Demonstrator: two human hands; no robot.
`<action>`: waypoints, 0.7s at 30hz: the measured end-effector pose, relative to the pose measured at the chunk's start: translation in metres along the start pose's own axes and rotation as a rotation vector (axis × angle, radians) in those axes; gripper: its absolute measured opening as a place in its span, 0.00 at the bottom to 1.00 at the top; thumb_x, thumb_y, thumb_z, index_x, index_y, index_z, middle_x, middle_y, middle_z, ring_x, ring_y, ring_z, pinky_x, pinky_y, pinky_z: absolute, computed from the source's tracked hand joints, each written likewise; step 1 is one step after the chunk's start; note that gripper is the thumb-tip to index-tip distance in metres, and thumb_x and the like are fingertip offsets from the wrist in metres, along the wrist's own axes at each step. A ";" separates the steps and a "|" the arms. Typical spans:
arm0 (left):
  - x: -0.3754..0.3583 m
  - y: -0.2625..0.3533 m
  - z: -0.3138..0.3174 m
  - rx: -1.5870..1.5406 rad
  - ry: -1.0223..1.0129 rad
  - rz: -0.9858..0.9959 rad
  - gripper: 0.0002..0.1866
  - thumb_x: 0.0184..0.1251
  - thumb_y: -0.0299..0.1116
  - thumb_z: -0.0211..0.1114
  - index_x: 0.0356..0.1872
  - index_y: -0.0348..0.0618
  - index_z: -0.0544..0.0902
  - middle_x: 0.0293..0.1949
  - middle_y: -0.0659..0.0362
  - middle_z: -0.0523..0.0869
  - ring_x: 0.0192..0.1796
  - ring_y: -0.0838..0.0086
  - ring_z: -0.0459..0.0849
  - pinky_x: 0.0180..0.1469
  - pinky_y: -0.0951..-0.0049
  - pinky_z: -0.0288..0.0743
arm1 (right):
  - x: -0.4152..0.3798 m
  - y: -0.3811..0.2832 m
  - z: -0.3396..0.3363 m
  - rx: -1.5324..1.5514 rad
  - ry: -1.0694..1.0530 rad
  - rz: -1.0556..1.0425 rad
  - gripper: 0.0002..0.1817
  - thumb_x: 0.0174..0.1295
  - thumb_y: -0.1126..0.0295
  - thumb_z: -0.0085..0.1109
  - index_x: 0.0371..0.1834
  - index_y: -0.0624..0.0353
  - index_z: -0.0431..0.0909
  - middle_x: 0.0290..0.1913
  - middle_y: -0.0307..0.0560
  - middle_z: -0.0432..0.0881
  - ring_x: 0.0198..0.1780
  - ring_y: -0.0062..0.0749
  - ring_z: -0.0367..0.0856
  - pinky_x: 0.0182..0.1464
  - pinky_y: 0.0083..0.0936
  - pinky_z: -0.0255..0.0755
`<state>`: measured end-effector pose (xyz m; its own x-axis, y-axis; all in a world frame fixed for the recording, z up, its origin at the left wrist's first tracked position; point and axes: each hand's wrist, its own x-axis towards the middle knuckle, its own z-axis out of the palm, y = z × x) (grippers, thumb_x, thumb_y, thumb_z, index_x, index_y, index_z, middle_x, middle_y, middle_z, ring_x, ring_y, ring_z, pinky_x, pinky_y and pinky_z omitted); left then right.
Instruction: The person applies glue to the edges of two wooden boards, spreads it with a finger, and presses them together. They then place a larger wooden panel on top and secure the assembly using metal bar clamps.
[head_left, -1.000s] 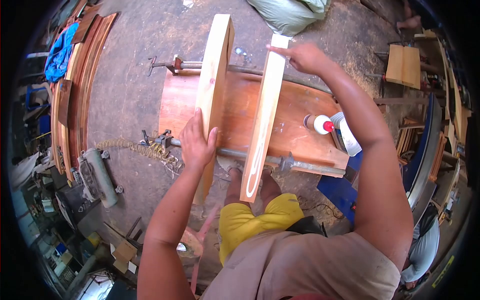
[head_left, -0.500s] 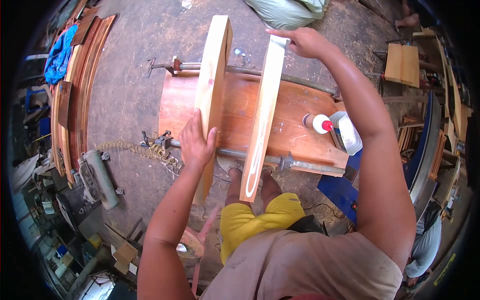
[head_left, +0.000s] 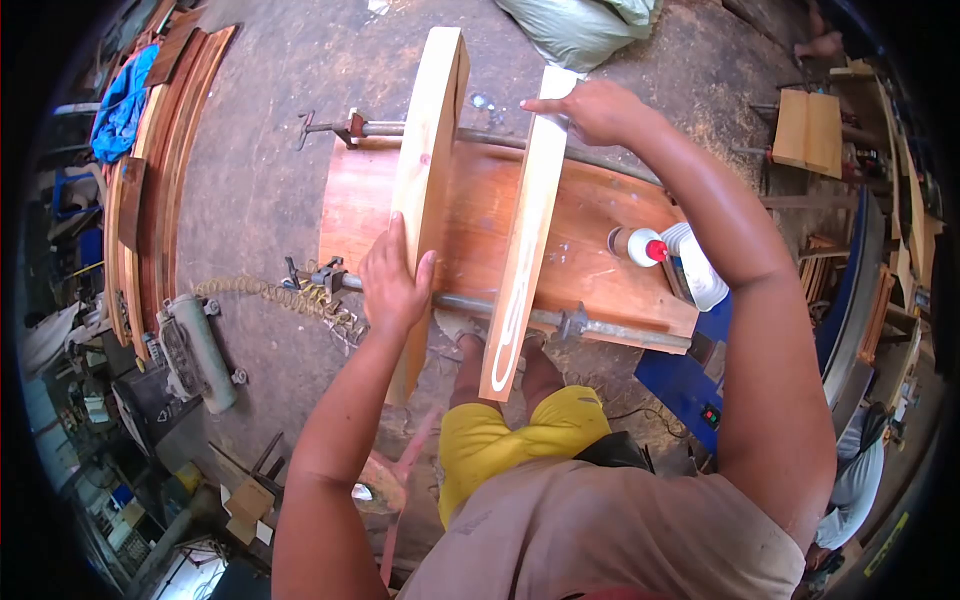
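Right hand (head_left: 600, 112) has shifted slightly bodyward along the narrow strip (head_left: 537, 190) since the last frame; left hand (head_left: 395, 280) basically unchanged. Reddish panel (head_left: 600, 220) below; thick beam (head_left: 425, 165) crosses over it, left hand laid on, thumb spread. Strip right of beam, long axis running away from person; right hand nearer, at far end, index extended, can't tell if pinching. White bead (head_left: 512, 330) on near half.
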<state>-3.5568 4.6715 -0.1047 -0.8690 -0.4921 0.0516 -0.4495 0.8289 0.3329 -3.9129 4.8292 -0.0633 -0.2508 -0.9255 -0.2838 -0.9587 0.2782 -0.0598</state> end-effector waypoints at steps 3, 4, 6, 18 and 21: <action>0.000 0.002 0.000 -0.007 0.004 -0.002 0.39 0.65 0.47 0.63 0.74 0.43 0.61 0.58 0.44 0.76 0.61 0.52 0.74 0.65 0.54 0.62 | -0.001 -0.011 -0.025 -0.069 -0.080 0.016 0.36 0.59 0.74 0.56 0.70 0.21 0.68 0.38 0.47 0.86 0.42 0.44 0.86 0.44 0.41 0.79; 0.000 0.002 0.000 0.003 0.003 -0.002 0.39 0.65 0.47 0.64 0.74 0.43 0.61 0.58 0.44 0.76 0.61 0.52 0.74 0.65 0.54 0.62 | -0.003 -0.016 -0.032 -0.087 -0.114 0.023 0.36 0.59 0.74 0.55 0.70 0.22 0.68 0.38 0.48 0.86 0.43 0.43 0.86 0.46 0.41 0.79; 0.000 0.001 0.000 0.014 0.005 -0.010 0.39 0.66 0.47 0.64 0.74 0.43 0.61 0.58 0.44 0.77 0.61 0.52 0.74 0.65 0.54 0.62 | -0.010 -0.022 -0.036 -0.122 -0.161 0.006 0.35 0.61 0.73 0.55 0.70 0.23 0.68 0.38 0.48 0.86 0.43 0.44 0.86 0.46 0.40 0.79; -0.001 0.001 0.000 0.002 0.018 -0.020 0.39 0.66 0.48 0.63 0.74 0.45 0.60 0.57 0.46 0.76 0.61 0.54 0.74 0.65 0.54 0.61 | 0.002 -0.017 -0.027 -0.074 -0.198 0.042 0.37 0.62 0.74 0.51 0.73 0.23 0.63 0.41 0.54 0.85 0.43 0.47 0.85 0.42 0.43 0.77; -0.002 0.002 -0.004 -0.021 -0.004 -0.039 0.39 0.67 0.48 0.62 0.74 0.46 0.60 0.57 0.46 0.76 0.62 0.55 0.73 0.66 0.54 0.60 | -0.016 0.010 0.000 0.050 -0.089 0.041 0.44 0.57 0.75 0.53 0.76 0.21 0.55 0.37 0.57 0.83 0.39 0.50 0.84 0.39 0.46 0.75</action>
<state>-3.5557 4.6730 -0.1008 -0.8518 -0.5228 0.0339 -0.4789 0.8033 0.3541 -3.9185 4.8468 -0.0593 -0.2747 -0.8873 -0.3704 -0.9395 0.3297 -0.0931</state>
